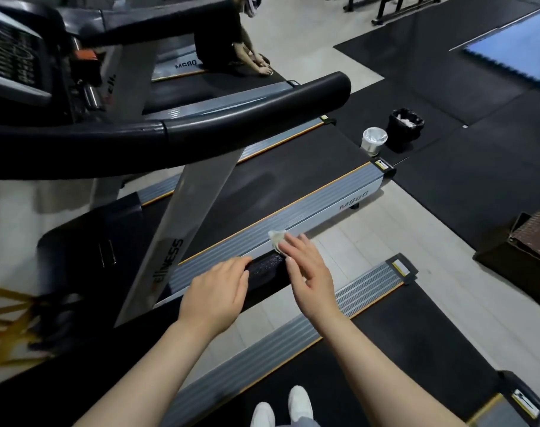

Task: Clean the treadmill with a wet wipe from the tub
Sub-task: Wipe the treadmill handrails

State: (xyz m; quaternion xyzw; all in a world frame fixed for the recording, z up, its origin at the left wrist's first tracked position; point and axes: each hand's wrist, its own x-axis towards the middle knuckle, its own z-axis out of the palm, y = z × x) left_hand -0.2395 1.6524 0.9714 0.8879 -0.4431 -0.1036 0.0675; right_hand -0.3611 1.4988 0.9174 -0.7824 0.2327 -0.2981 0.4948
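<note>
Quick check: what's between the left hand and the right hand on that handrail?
In the head view, a short bare stretch of the black handrail lies between the left hand and the right hand, which holds the wipe.

Black bin on mat; brown box right; seated person beyond.
</note>
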